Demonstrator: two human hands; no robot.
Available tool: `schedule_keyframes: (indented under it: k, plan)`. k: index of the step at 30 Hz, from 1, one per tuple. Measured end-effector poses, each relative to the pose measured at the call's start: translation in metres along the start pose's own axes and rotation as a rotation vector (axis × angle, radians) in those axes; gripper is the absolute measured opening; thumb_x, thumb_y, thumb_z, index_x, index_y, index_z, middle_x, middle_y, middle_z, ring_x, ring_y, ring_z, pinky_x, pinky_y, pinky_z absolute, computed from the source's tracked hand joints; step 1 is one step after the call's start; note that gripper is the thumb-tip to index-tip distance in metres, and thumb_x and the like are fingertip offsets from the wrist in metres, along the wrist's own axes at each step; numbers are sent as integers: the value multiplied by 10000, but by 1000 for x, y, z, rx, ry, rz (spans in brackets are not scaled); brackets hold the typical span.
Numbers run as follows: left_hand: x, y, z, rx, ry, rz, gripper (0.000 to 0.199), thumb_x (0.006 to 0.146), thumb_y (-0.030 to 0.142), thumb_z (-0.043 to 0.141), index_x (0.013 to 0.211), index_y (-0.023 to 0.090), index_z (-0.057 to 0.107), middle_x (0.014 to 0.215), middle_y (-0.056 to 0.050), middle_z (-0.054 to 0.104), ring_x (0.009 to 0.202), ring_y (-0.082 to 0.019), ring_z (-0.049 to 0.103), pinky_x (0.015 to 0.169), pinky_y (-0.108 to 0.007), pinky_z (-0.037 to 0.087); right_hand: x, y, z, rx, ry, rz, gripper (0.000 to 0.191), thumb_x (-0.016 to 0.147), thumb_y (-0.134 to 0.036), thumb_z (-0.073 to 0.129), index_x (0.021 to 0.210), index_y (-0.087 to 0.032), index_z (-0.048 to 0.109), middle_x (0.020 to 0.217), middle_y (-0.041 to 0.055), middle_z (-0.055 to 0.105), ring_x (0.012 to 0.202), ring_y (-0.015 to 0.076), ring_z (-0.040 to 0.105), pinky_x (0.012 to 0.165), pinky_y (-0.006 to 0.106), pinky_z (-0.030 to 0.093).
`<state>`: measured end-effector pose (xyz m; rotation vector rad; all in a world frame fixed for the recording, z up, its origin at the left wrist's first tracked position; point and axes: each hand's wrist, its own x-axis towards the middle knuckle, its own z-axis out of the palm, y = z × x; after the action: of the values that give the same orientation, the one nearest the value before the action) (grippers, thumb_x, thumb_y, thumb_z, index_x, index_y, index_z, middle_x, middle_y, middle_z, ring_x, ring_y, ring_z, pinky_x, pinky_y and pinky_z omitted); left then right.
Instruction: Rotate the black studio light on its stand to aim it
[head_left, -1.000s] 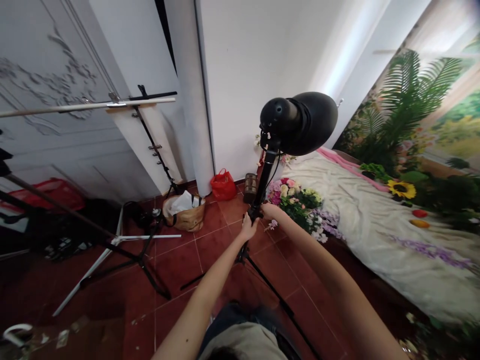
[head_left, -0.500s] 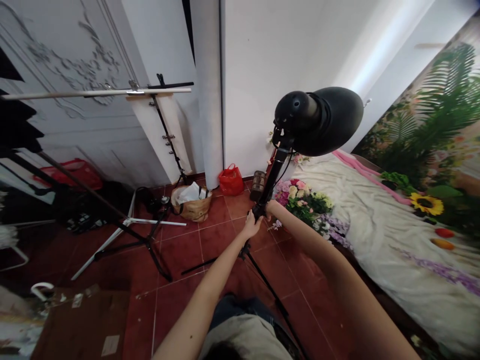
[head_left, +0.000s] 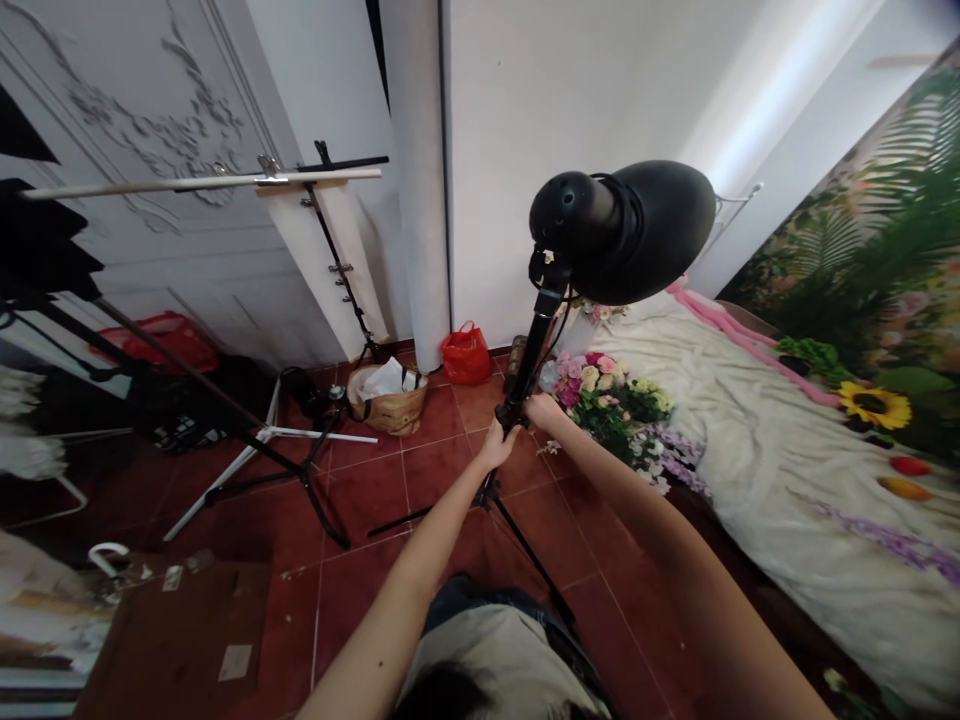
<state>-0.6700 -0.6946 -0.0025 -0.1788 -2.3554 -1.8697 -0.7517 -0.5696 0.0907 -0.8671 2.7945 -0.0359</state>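
Observation:
A black light stand (head_left: 531,350) rises in front of me, its legs spread on the red tiles. On its top sits a studio light (head_left: 626,228) with a wide black reflector turned to the right. My left hand (head_left: 498,446) is closed around the pole near a clamp. Slightly higher, on the right side, my right hand (head_left: 544,412) is closed at the pole too; its fingers are partly hidden. A cable hangs beside the upper pole.
At right is a bed-like surface with cream cloth (head_left: 757,440), with a flower bouquet (head_left: 604,390) and sunflower (head_left: 874,404). A woven basket (head_left: 388,398) and red bag (head_left: 466,354) stand by the wall. Tripod legs (head_left: 300,470) spread left; a cardboard box (head_left: 180,630) is lower left.
The studio light appears slightly further left and higher in view. Both hands keep their hold on the stand, while the surroundings shift a little with the camera.

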Motion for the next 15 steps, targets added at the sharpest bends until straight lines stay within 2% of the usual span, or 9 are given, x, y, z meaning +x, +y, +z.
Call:
schedule_keyframes:
  k: [2,5,7,9,11,15]
  plan:
    - [-1,4,-1,10,11,-3,415,821,472,504,1080,151,547,1055,-131,609,1138,-252,485,1056,-452,299,-14,0,8,-24,10,2,163,758,-191,620,876,-127,711,905,159,692,970,259,616,894,310,425]
    - [0,5,-1,22,0,15,408,825,471,497,1071,150,547,1053,-128,608,1140,-249,485,1049,-454,304,-39,-3,28,-15,139,-1,287,847,-177,489,1088,-142,641,1048,141,661,1058,230,565,968,329,363]
    - [2,4,0,24,-1,26,408,830,474,487,1076,152,539,1071,-123,598,1145,-237,482,1044,-447,307,-53,-5,40,29,256,36,371,880,-200,440,1237,-166,536,1167,116,612,1089,199,536,954,305,375]
    - [3,1,1,23,0,29,411,831,480,481,1079,157,533,1087,-120,591,1131,-227,490,1041,-439,311,-59,-6,47,69,297,88,406,890,-214,430,1292,-181,473,1225,102,576,1092,183,524,901,277,414]
    - [4,-1,3,24,-2,20,414,831,489,477,1073,159,536,1068,-120,596,1105,-227,506,1039,-436,314,-57,-7,44,62,260,113,385,879,-208,452,1260,-182,493,1199,106,585,1094,193,517,858,275,438]
    - [5,-6,4,31,0,16,438,833,507,461,1079,152,534,1026,-124,605,1095,-242,511,1037,-447,314,-35,-8,23,21,85,115,268,838,-188,541,1100,-145,581,1117,144,603,1124,238,490,854,300,443]
